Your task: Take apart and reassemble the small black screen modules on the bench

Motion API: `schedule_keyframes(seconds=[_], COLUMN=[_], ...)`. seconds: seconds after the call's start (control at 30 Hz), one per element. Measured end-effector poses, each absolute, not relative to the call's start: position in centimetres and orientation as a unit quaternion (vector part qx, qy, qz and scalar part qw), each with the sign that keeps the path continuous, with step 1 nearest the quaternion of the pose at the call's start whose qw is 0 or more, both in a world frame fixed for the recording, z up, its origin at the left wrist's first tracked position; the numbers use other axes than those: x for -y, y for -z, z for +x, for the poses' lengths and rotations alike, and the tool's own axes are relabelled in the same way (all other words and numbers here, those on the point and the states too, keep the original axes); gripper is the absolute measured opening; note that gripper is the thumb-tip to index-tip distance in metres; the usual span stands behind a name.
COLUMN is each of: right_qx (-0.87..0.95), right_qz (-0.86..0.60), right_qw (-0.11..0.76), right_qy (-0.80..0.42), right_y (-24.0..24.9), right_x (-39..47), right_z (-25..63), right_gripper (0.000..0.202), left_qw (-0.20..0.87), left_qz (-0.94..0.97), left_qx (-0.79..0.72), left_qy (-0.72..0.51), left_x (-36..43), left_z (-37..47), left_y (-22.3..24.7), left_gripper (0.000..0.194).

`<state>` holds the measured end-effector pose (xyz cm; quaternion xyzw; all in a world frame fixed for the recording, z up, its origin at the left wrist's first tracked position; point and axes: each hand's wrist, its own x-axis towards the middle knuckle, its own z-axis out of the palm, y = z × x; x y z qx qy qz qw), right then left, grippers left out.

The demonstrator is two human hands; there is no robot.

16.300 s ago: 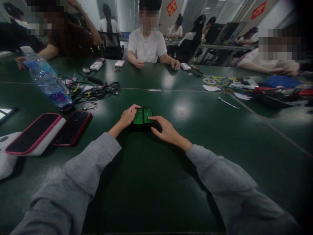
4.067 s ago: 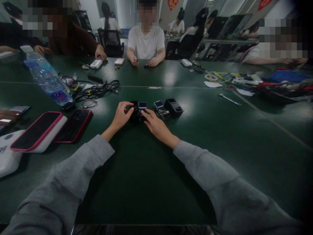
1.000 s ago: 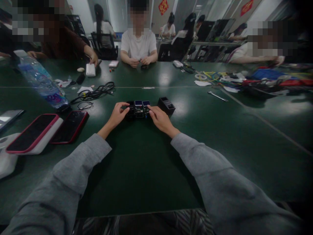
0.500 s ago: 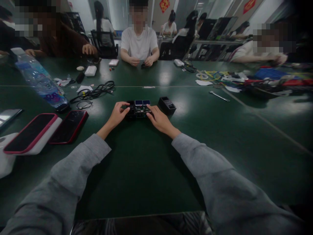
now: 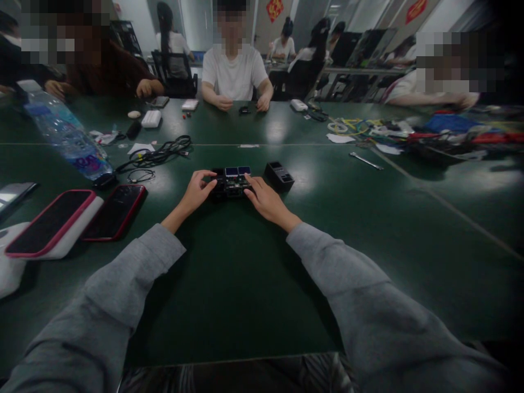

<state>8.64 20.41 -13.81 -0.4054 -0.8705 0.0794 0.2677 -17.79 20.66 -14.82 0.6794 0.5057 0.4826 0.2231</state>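
Note:
A small black device with a bare circuit board and two little screens [image 5: 236,185] lies on the green table [image 5: 229,284]. My left hand [image 5: 198,191] grips its left end between thumb and fingers. At the right end, my right hand [image 5: 266,200] holds the board's edge, thumb in front and fingers on top. Just beyond my right hand sits a separate black box-shaped part [image 5: 279,176], touched by neither hand. The undersides of my fingertips are hidden.
Left: a water bottle [image 5: 67,134], black cables [image 5: 158,153], a red-edged phone [image 5: 114,213] and a phone on a white case [image 5: 51,224]. Right: a wrench [image 5: 366,161] and a heap of wires [image 5: 434,134]. A person in white [image 5: 235,76] sits opposite.
My hands and the device have barely moved. The person opposite has moved their hands apart, leaving a small black object on the table between them.

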Motion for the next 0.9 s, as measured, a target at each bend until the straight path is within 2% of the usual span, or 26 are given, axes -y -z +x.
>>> schedule_keyframes(seconds=[0.33, 0.5, 0.67, 0.8, 0.9], right_qx=[0.858, 0.821, 0.756, 0.713, 0.737], right_qz=[-0.422, -0.446, -0.534, -0.599, -0.586], right_qw=[0.286, 0.355, 0.368, 0.361, 0.336], right_qy=[-0.051, 0.030, 0.091, 0.046, 0.019], right_y=[13.4, 12.5, 13.0, 14.5, 14.9], right_x=[-20.0, -20.2, -22.3, -23.9, -23.9], right_z=[8.5, 9.3, 12.1, 13.6, 13.4], right_gripper=[0.061, 0.047, 0.043, 0.046, 0.048], left_qw=[0.211, 0.230, 0.234, 0.215, 0.216], left_qz=[0.688, 0.681, 0.677, 0.684, 0.685], left_qx=[-0.499, -0.503, -0.513, -0.505, -0.503], left_qy=[-0.483, -0.479, -0.472, -0.480, -0.480], left_x=[-21.2, -20.9, -20.8, -20.8, -20.8], left_z=[-18.1, -18.1, -18.0, -17.9, -17.8], left_y=[15.4, 15.2, 15.0, 15.1, 15.0], left_gripper=[0.023, 0.024, 0.025, 0.023, 0.023])
